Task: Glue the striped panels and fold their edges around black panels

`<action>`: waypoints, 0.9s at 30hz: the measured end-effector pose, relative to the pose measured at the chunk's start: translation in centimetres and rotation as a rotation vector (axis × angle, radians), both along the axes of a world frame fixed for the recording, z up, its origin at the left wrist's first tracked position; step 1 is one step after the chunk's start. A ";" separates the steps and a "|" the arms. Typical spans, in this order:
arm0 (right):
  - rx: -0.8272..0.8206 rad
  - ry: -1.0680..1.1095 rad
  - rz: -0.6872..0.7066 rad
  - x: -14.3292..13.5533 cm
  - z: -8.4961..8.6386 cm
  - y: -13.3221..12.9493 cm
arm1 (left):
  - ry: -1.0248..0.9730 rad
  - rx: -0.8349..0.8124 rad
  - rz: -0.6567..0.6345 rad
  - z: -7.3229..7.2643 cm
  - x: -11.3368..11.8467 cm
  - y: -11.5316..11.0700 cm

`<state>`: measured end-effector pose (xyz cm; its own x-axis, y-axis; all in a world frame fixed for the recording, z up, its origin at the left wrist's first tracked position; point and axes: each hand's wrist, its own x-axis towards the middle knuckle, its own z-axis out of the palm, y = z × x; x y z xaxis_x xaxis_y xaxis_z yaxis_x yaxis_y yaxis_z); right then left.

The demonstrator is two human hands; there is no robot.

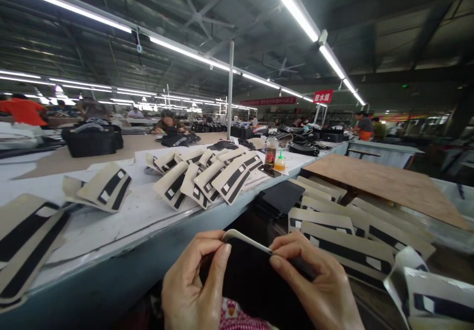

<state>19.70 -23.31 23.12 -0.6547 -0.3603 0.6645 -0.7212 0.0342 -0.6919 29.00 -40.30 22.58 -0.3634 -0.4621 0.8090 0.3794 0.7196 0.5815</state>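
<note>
Between my two hands is a thin panel (249,241), seen nearly edge-on, with a pale edge and a black face towards me. My left hand (202,270) pinches its curved left end between thumb and fingers. My right hand (309,273) pinches the edge farther right. Beyond my hands, on the white-covered table, lie several beige panels (170,182) with black strips and small white patches. To the right, more such beige panels (344,246) stand in overlapping rows. Black flat pieces (280,196) are stacked just past my right hand.
A small glue bottle (280,162) with a green tip stands beside a dark-labelled jar (270,153) near the table edge (155,251). A brown board (385,182) spans the right side. Black bags (91,138) sit at the back left. Other people work farther off.
</note>
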 end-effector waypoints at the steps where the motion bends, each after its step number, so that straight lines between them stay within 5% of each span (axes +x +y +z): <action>1: -0.002 -0.012 -0.006 0.0 0.1 0.1 | 0.004 0.009 0.001 0.0 0.0 0.1; 7: 0.032 -0.069 -0.016 0.5 0.5 0.0 | 0.032 0.160 0.037 -0.2 -0.2 1.0; 13: -0.037 -0.134 -0.040 1.2 0.5 -0.5 | 0.046 0.090 0.081 -0.2 -0.3 1.1; 27: 0.052 0.088 0.012 0.7 0.5 -0.1 | 0.076 0.094 0.126 -0.4 -0.1 0.9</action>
<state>20.36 -23.46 23.64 -0.5903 -0.4032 0.6993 -0.7795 0.0594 -0.6236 28.85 -39.38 22.18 -0.2373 -0.5749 0.7831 0.3352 0.7081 0.6215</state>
